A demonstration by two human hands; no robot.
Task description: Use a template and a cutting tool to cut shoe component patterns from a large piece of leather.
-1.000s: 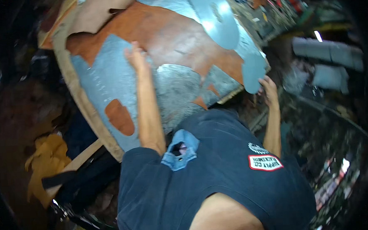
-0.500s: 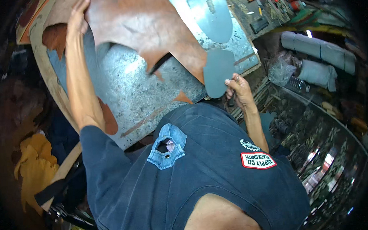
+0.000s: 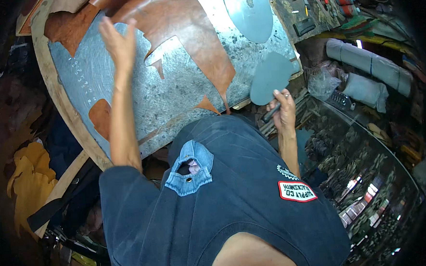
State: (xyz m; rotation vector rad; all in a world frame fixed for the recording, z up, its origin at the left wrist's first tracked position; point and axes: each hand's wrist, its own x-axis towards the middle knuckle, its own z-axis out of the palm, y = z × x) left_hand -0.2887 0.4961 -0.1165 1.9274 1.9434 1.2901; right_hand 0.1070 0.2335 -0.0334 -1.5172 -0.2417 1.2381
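Observation:
My left hand [image 3: 119, 44], fingers spread and slightly blurred, is over the worn grey metal sheet [image 3: 119, 99] by the cut edge of a brown leather hide [image 3: 183, 26]. Nothing shows in that hand. Near the right front edge, my right hand [image 3: 285, 112] pinches the lower end of a grey sole-shaped template [image 3: 272, 74]. A short dark handle [image 3: 271, 113], perhaps of a knife, sticks out from the same hand; its working end is hidden. A rounded brown leather piece [image 3: 100, 117] lies left of my left forearm. A small pointed leather scrap [image 3: 206, 104] rests at the front.
Another, larger grey template [image 3: 252, 17] lies at the far right of the sheet. Beyond it, a side bench [image 3: 313, 14] bears tools and a black case [image 3: 305, 27]. Wrapped rolls [image 3: 368, 60] are on the right. Yellow leather [image 3: 34, 178] hangs at the left.
My left hand has let go of the hide and moved right and nearer. The hide lies further back, baring more metal. My right hand has swung the template slightly right, tilting it.

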